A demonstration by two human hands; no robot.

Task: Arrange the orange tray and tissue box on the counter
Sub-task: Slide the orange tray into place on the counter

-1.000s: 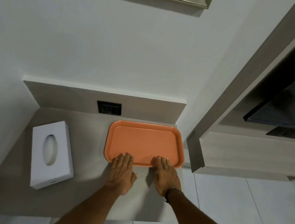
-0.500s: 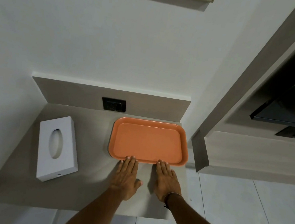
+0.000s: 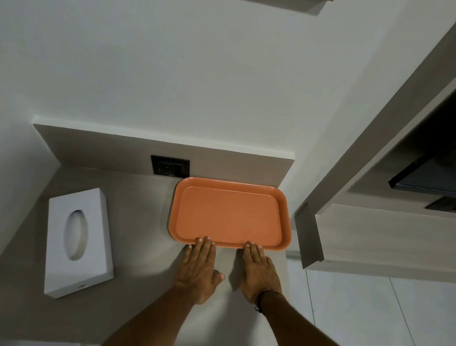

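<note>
The orange tray (image 3: 230, 214) lies flat on the grey counter (image 3: 133, 282), its far edge against the backsplash at the counter's right end. My left hand (image 3: 200, 267) and my right hand (image 3: 259, 274) rest palm down on the counter, fingers straight, their tips touching the tray's near rim. Neither hand holds anything. The white tissue box (image 3: 79, 242) with an oval slot lies flat at the left of the counter, well apart from both hands.
A black wall socket (image 3: 169, 166) sits in the backsplash just left of the tray. A wooden cabinet unit (image 3: 385, 238) with a dark screen (image 3: 450, 177) stands at the right. White floor tiles (image 3: 360, 327) lie beyond the counter's right edge.
Both hands have slid the tray away from me toward the backsplash. My fingertips, which lay on the tray's near edge, now only touch its rim.
</note>
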